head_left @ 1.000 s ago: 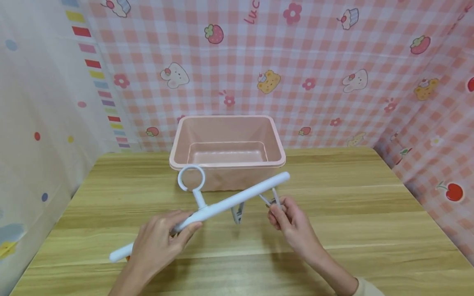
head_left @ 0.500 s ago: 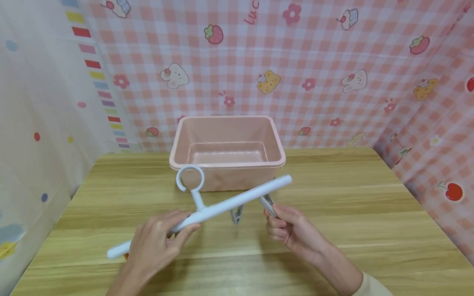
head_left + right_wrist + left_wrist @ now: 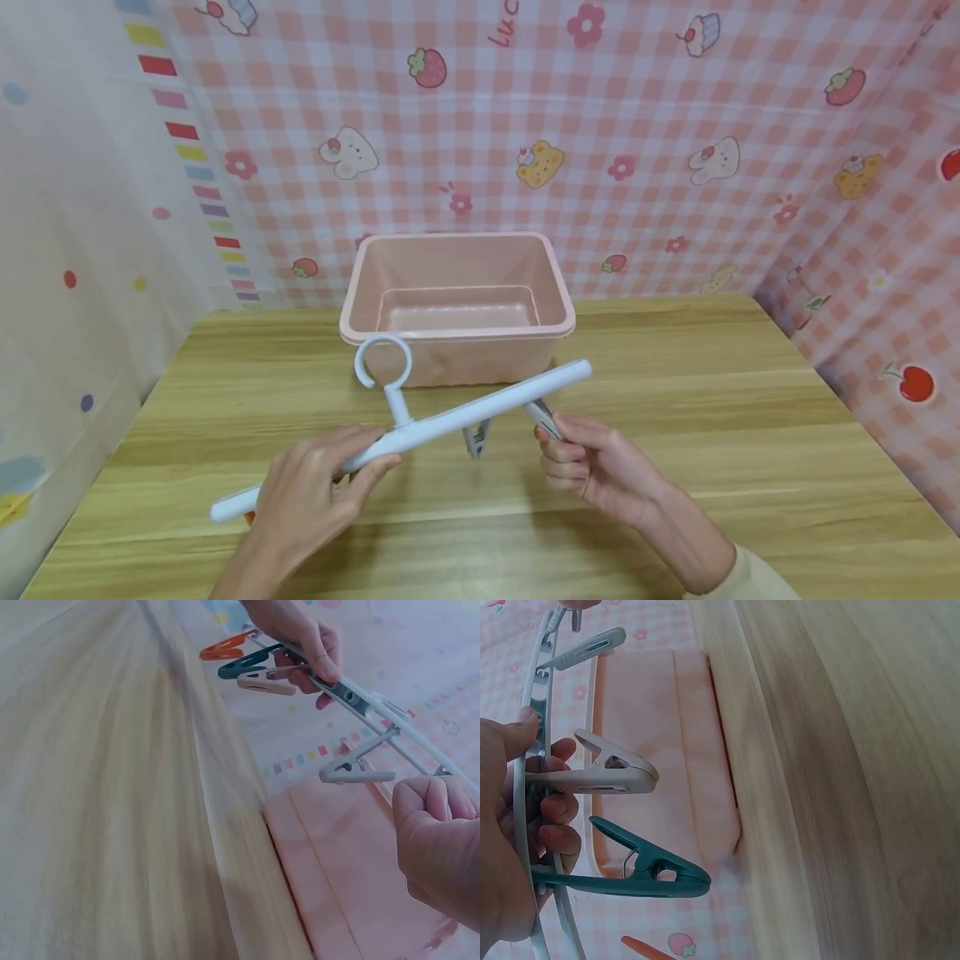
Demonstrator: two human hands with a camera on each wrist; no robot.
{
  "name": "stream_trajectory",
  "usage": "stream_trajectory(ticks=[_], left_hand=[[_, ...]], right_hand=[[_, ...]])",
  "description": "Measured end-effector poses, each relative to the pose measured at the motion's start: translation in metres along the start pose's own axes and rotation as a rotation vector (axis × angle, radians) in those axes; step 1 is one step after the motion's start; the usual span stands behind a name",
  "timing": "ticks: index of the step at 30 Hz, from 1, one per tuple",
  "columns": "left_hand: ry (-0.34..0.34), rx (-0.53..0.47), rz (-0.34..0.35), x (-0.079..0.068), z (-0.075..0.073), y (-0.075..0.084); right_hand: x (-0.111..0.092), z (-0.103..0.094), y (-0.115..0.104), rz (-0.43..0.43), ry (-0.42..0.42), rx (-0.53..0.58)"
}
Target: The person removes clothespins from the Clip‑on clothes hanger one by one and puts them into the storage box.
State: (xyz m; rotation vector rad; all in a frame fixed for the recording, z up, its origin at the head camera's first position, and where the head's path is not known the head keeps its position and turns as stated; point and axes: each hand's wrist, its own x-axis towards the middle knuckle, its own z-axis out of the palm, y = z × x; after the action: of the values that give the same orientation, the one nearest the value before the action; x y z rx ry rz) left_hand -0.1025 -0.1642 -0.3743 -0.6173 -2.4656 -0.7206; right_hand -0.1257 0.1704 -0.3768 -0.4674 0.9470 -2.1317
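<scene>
A pale blue clip hanger [image 3: 487, 407] with a ring hook [image 3: 408, 358] is held slanted above the table, its right end higher in the head view. My left hand [image 3: 315, 479] grips the bar left of the hook. Near the right end, my right hand [image 3: 600, 467] pinches a grey clothespin [image 3: 543, 419] that meets the bar; the fingers cover part of it. Another grey clothespin [image 3: 356, 776] hangs between the hands. Beside the left hand hang a beige clothespin [image 3: 607, 778] and a dark green clothespin [image 3: 630, 883]. An orange clothespin [image 3: 225, 649] is farthest left.
A pink plastic bin [image 3: 457, 362] stands on the wooden table [image 3: 712, 433] just behind the hanger, its inside bare. Pink checked cloth [image 3: 480, 108] hangs along the back and right, and a white dotted cloth [image 3: 90, 225] along the left.
My right fingers have changed their hold on the end clothespin, whose spread arms now appear together and turned. The hanger's right end has dipped slightly, while my left hand keeps its grip.
</scene>
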Motion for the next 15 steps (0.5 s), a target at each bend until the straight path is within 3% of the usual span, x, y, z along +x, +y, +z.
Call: stream_trajectory(ticks=[9,15], left_hand=[[0.002,-0.008,0.025,-0.0001,-0.0023,-0.0012],[0.017,-0.019,0.037,0.0002,-0.0016,-0.0011]], right_hand=[[-0.0045,-0.0060,-0.0065,0.044,-0.014,-0.058],[-0.0052,-0.0047,-0.0073,0.035,-0.081,0.000]])
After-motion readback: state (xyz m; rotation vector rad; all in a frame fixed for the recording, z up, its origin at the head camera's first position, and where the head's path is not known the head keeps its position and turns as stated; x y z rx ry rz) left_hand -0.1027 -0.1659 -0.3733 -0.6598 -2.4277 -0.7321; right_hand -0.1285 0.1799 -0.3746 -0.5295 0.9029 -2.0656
